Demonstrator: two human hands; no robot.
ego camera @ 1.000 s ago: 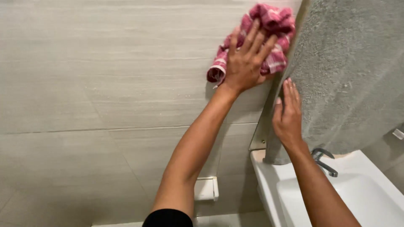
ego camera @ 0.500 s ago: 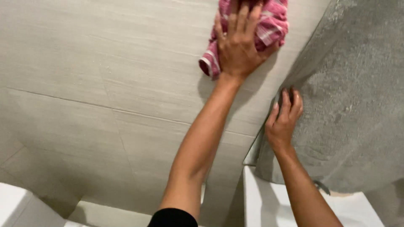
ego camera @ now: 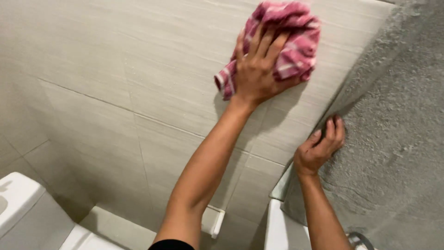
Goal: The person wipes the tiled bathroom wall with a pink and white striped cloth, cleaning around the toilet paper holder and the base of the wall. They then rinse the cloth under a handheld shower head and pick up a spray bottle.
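My left hand [ego camera: 258, 68] presses a pink and white checked cloth [ego camera: 296, 37] flat against the beige tiled wall [ego camera: 115, 83], high up near the corner. The cloth bunches above and to the right of my fingers, and one end hangs down at the left of my wrist. My right hand [ego camera: 319, 147] rests lower down on the edge of a rough grey wall [ego camera: 397, 129] that juts out at the right, its fingers curled against the surface and holding nothing.
A white toilet tank [ego camera: 18, 203] sits at the lower left. Below my right arm is the rim of a white basin [ego camera: 275, 227], with a metal tap [ego camera: 358, 240] at the bottom edge. A white wall fitting [ego camera: 213, 222] shows behind my left arm.
The view has tilted and swung left, so the toilet tank has come into sight. My left hand has slid the cloth over the tiles. My right hand stays on the grey wall edge.
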